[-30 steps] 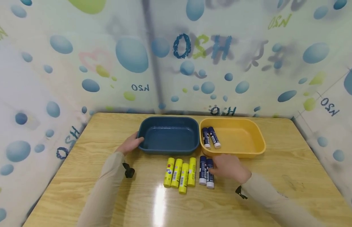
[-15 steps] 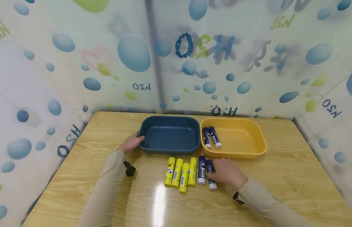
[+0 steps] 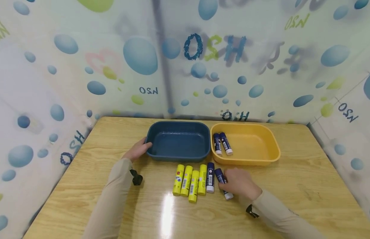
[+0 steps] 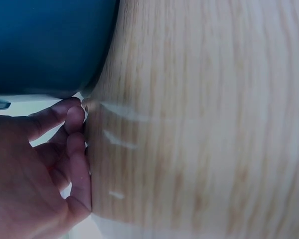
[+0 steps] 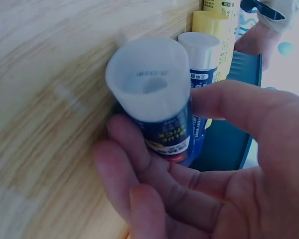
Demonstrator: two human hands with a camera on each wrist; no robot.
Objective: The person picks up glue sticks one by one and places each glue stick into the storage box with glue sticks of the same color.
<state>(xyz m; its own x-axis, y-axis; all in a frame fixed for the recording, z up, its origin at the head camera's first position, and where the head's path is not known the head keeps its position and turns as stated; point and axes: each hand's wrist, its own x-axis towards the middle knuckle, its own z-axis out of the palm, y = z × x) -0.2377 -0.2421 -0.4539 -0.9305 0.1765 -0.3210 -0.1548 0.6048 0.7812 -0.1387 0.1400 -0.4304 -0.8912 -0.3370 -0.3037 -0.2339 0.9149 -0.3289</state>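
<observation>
My right hand (image 3: 240,182) pinches a navy glue stick (image 5: 164,124) with a white end, thumb on one side and curled fingers on the other. That stick lies slanted, close over the table, its lower end toward the right. Beside it a second navy glue stick (image 3: 210,177) lies against a row of several yellow glue sticks (image 3: 194,186). At the left end of the blue tray (image 3: 179,158), my left hand (image 3: 137,151) holds the rim, thumb over it and fingers outside. In the left wrist view those fingers (image 4: 77,159) are bent and touch the tabletop.
A yellow tray (image 3: 247,162) stands against the right side of the blue tray, with two navy glue sticks (image 3: 222,144) at its left end. Both trays stand toward the back of the wooden table (image 3: 307,186). Behind it hangs a patterned wall covering (image 3: 256,66).
The pinched navy glue stick has turned, its lower end swinging right, away from the other navy stick. That other stick has shifted left against the yellow row. My left hand stays at the tray.
</observation>
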